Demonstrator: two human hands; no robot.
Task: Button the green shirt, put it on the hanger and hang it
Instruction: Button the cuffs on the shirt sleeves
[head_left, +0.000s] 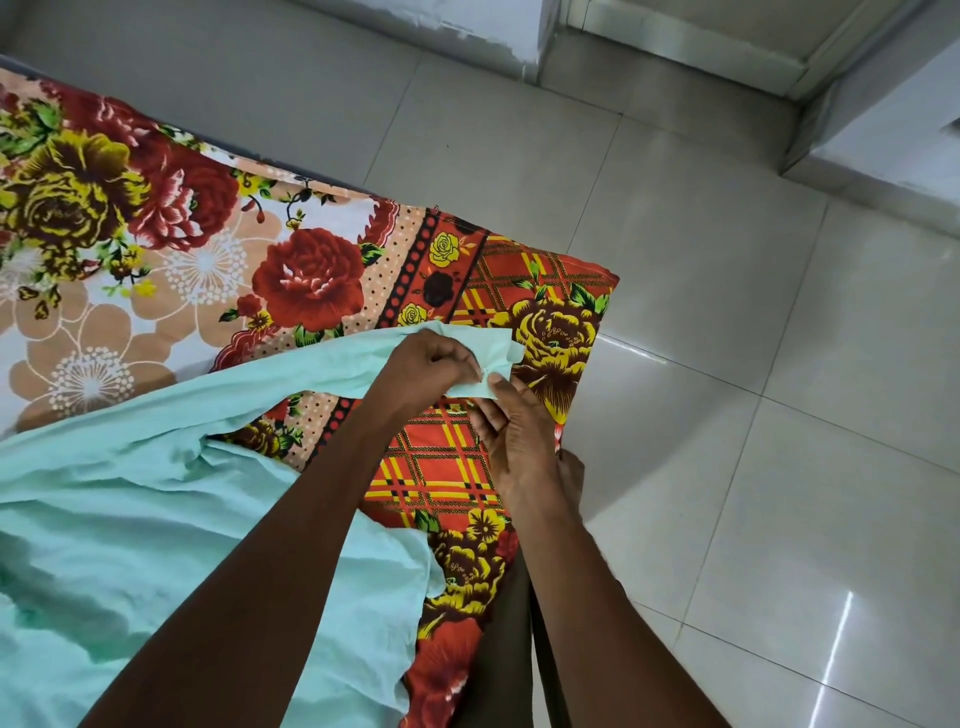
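Two bare hands meet over the corner of a bed, seen from above by a head-worn camera. The left hand (423, 364) reaches in from the lower left, its forearm crossing the frame diagonally, and its fingers are closed in a pinch on the end of a mint-green shirt (130, 519). The right hand (514, 441) comes up from the lower right, its thumb pressed against the same bit of cloth, fingers curled under it. Both hands grip the sleeve cuff (485, 358), a small flap of green fabric held just above the bedding. A tiny pale spot sits between the fingertips where the hands touch; it may be a button, but it is too small to be sure.

Most of the shirt lies rumpled across the lower left of the view, spread over the bed, with one long sleeve stretching up and to the right to where the hands hold it. Under it is a floral bedsheet (208, 234) printed with large red and yellow roses on cream, with an orange, yellow and black plaid border near the bed's corner.

Beyond the bed, to the right and top, is a glossy pale tiled floor (753, 364) with light reflections on it. A grey-white wall base and a door frame (727, 52) run along the top right. Part of a bare foot (571, 467) shows on the floor just beside the bed corner, below the right hand
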